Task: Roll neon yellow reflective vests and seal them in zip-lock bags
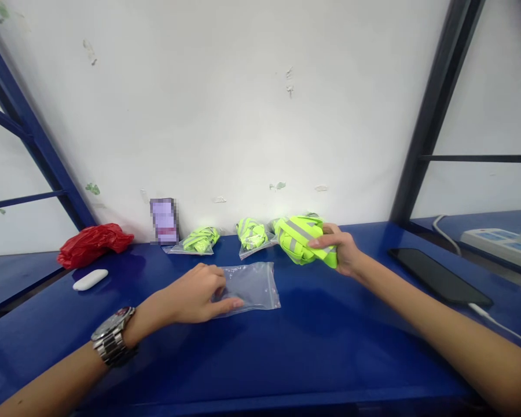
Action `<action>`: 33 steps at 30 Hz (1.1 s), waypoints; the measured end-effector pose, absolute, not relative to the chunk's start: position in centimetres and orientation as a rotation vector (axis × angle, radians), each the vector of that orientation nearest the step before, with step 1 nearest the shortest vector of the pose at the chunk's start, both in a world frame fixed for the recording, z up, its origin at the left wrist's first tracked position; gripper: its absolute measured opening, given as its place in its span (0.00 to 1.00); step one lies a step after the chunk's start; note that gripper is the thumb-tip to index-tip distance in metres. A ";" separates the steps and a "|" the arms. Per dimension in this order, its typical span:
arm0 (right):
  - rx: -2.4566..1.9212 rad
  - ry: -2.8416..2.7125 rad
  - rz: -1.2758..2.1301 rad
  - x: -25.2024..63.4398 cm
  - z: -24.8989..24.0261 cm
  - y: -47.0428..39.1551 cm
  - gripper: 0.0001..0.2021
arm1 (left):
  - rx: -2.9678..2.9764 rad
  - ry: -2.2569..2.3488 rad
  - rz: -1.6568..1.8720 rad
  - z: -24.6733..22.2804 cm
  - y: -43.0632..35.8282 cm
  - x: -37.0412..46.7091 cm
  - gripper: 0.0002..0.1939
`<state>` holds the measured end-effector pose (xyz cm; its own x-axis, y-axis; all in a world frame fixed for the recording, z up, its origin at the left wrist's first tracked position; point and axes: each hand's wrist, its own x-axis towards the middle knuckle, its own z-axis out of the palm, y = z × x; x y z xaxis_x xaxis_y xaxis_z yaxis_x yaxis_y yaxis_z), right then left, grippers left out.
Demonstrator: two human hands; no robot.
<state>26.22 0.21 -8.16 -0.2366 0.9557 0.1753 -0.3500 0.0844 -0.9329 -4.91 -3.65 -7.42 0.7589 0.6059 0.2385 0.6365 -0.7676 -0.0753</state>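
Observation:
My right hand [339, 250] grips a folded bundle of neon yellow reflective straps [301, 238] with grey stripes, held up near the back of the table. Flat on the blue tabletop lies a clear zip bag [252, 286], its zip edge toward the right. Over the bag's left end rests my left hand [204, 294], thumb stretched out on the plastic and fingers curled; whether it pinches the bag is hidden. Against the wall sit two clear bags with similar yellow strap bundles, a left one [201, 239] and a middle one [252, 234].
A red plastic bag [93, 244] and a white earbud case [91, 280] lie at the left. One phone [164, 221] leans on the wall. Another black phone [438, 275], with a white cable, lies right, near a power strip [499, 246]. Metal frame posts [429, 116] flank the table.

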 end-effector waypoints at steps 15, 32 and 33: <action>-0.904 -1.133 1.682 26.3 -8.7 0.0 0.12 | -2.875 -0.995 -0.428 -8.1 -0.2 1.0 0.59; -0.776 -1.322 1.914 23.4 -8.4 -1.3 0.16 | -2.542 -0.411 -0.852 -9.6 -1.4 1.4 0.51; -0.759 -1.306 1.905 23.2 -8.5 -1.3 0.16 | -2.549 -0.411 -0.831 -9.6 -1.5 1.5 0.51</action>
